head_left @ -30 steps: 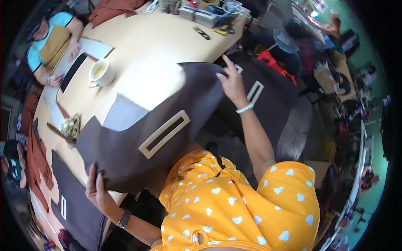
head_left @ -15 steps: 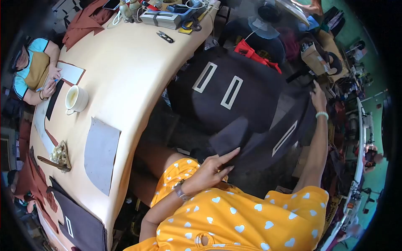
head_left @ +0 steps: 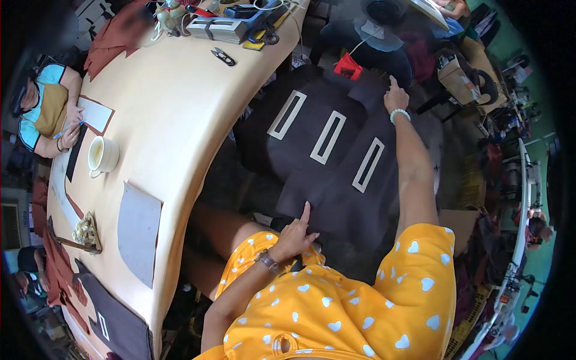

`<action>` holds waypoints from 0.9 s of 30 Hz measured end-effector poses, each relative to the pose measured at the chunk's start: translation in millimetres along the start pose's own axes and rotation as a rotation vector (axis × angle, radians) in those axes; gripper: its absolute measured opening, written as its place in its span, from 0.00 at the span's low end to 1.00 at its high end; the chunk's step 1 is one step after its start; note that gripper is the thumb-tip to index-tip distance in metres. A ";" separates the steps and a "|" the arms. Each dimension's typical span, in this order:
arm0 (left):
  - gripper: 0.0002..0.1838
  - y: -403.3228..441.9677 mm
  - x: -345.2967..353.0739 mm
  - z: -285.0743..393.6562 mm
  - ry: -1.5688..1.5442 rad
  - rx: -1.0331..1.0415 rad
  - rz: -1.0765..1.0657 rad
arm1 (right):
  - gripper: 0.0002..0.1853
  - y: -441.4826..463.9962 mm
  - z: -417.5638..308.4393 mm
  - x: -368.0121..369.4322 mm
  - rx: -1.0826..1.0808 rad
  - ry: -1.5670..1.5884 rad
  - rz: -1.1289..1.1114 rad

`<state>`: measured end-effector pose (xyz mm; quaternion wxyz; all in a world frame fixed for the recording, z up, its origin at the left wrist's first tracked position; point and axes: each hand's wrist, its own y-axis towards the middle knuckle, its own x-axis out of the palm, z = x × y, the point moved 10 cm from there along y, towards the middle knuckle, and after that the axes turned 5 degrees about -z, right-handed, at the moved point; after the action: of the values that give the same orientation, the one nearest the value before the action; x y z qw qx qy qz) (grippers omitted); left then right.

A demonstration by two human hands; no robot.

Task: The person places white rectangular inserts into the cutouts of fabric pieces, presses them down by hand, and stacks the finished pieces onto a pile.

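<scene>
Several dark brown fabric or leather panels (head_left: pixel 318 180) lie overlapping on a low surface in front of me. Cream rectangular frames surround their long slots; the nearest frame (head_left: pixel 368 165) is on the right-hand panel. My left hand (head_left: pixel 293 239) rests at the near edge of that panel, index finger stretched out over it and thumb apart. At the far edge, my right hand (head_left: pixel 396 99) lies on the panel with its index finger extended and the other fingers partly bent. Whether any finger reaches under the material is hidden.
Left stands a long cream-covered table (head_left: pixel 174 102) with a cup (head_left: pixel 104 155), thread snips (head_left: pixel 223 57) and a grey sheet (head_left: pixel 139 234). A person (head_left: pixel 51 111) works across it. Beyond the panels are a red item (head_left: pixel 348 67), a fan (head_left: pixel 381 30) and a cardboard box (head_left: pixel 459 78).
The right-hand panel has swung left and now lies flat beside the other frames. My right hand has moved left and away from me with it; my left hand has shifted slightly left and nearer.
</scene>
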<state>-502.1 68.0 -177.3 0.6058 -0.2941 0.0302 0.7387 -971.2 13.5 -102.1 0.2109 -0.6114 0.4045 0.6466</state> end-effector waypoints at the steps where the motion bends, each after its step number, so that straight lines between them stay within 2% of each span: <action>1: 0.49 0.8 0.9 -3.0 0.002 -0.018 -0.013 | 0.28 0.6 -7.6 4.3 0.002 0.002 -0.001; 9: 0.49 10.7 4.5 -25.9 -0.079 -0.087 -0.020 | 0.30 -9.3 -41.0 38.9 -0.035 -0.077 -0.063; 12: 0.49 4.7 5.7 -39.7 -0.262 -0.303 -0.115 | 0.34 -30.5 -54.7 29.0 -0.041 -0.129 -0.021; 15: 0.48 -1.4 -0.1 -53.7 -0.183 -0.287 -0.054 | 0.38 -42.4 -54.3 22.9 0.057 -0.096 -0.038; 18: 0.46 -19.1 -27.6 -44.3 -0.278 -0.198 0.097 | 0.37 -53.7 -70.6 -12.5 0.137 0.065 0.110; 21: 0.45 -45.0 -61.9 -32.4 -0.354 -0.099 0.254 | 0.36 -65.6 -125.2 -29.4 -0.117 0.300 0.277; 23: 0.39 -73.5 -93.7 -30.4 -0.372 -0.058 0.435 | 0.37 -81.6 -175.3 -32.5 -0.368 0.399 0.426; 27: 0.32 -164.7 -167.3 -14.8 -0.382 0.039 0.851 | 0.34 -162.6 -316.3 -110.3 -0.596 0.994 0.154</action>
<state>-330.3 -41.2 -59.4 0.2493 -0.1029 0.0500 0.9617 -632.3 -114.2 -15.5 -0.2331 -0.8431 0.2988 0.3815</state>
